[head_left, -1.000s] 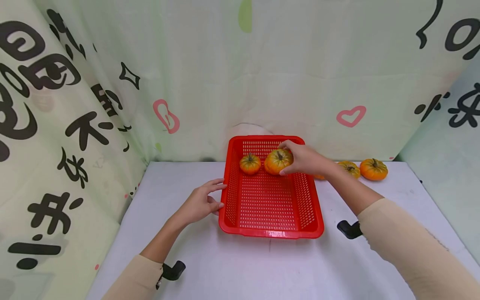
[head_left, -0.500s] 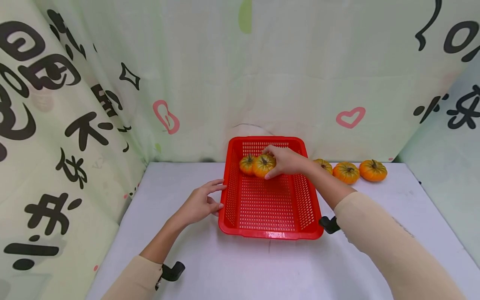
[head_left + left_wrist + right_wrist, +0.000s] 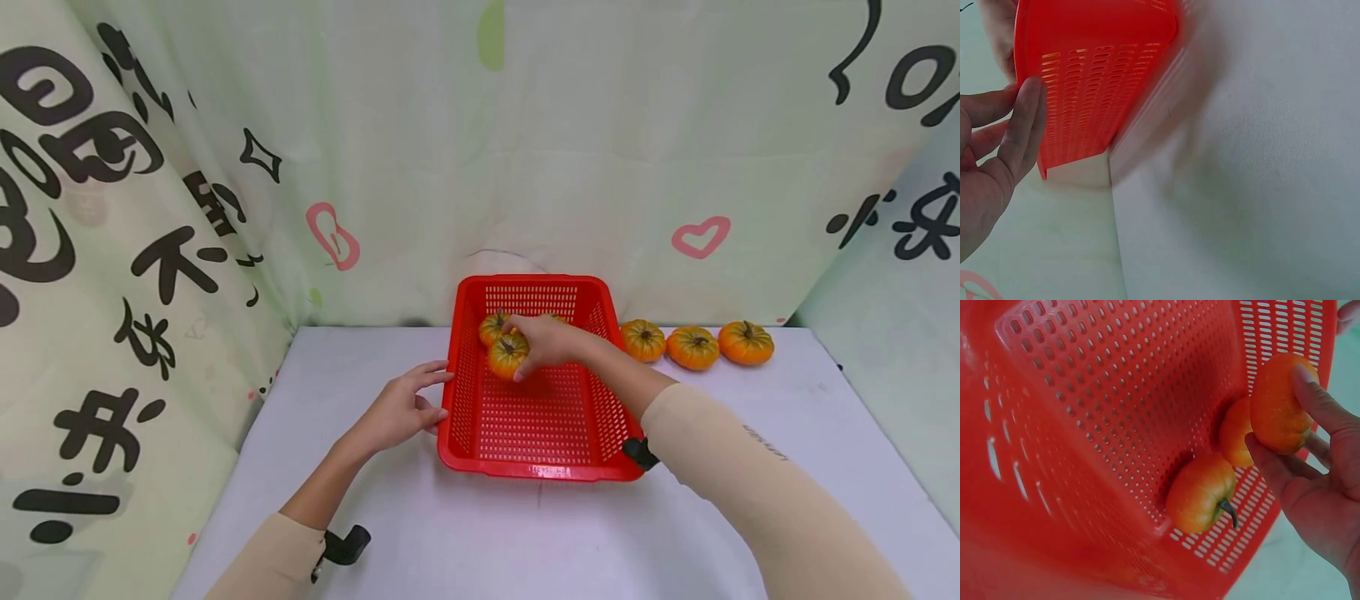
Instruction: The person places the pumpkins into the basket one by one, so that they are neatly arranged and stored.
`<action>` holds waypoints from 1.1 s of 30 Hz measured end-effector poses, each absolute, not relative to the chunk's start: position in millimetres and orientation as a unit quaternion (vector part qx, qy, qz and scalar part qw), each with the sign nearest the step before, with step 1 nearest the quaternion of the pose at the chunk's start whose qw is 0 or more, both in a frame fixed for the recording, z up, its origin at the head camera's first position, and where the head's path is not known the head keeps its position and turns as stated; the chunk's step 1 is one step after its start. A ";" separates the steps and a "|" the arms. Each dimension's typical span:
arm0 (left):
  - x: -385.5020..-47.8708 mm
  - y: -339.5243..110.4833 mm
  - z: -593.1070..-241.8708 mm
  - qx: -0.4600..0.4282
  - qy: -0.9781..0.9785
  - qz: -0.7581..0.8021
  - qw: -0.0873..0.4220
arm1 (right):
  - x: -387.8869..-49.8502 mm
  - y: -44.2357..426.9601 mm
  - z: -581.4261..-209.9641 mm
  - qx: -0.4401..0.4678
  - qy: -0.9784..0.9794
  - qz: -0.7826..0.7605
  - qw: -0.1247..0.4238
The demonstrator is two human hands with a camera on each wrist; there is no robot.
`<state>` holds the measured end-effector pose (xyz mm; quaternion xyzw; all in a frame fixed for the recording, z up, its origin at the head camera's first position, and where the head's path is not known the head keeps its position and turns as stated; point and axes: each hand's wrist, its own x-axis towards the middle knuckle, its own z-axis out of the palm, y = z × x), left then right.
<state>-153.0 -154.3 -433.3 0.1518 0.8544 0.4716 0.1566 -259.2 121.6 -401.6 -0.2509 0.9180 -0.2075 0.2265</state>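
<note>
My right hand point(image 3: 543, 342) holds a small orange pumpkin point(image 3: 507, 357) between thumb and fingers, inside the red plastic basket point(image 3: 540, 472). In the right wrist view this held pumpkin point(image 3: 1279, 403) hangs above the basket floor. Two more pumpkins lie in the basket there: a stemmed pumpkin point(image 3: 1200, 494) and a partly hidden pumpkin point(image 3: 1235, 432). From the head, one pumpkin point(image 3: 492, 326) shows at the back left, while the other barely peeks out behind my right hand. My left hand point(image 3: 401, 404) touches the basket's left side with extended fingers point(image 3: 1021, 128).
Right of the basket, a row of pumpkins stands along the table's back: a near pumpkin point(image 3: 642, 341), a middle pumpkin point(image 3: 693, 347) and an outer pumpkin point(image 3: 747, 343). A printed curtain point(image 3: 405, 167) hangs behind the white table point(image 3: 480, 533).
My right hand has carried its pumpkin left and then toward the basket's near side. A pumpkin behind that hand has come partly into sight. My left hand stays at the rim.
</note>
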 end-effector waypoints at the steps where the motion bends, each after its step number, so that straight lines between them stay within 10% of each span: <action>1: -153.1 -154.5 -433.5 0.152 0.854 0.472 0.157 | -259.4 120.2 -403.5 -0.254 0.918 -0.204 0.228; 33: -152.8 -152.6 -433.5 0.149 0.857 0.469 0.155 | -268.6 106.5 -433.1 -0.241 0.906 -0.184 0.295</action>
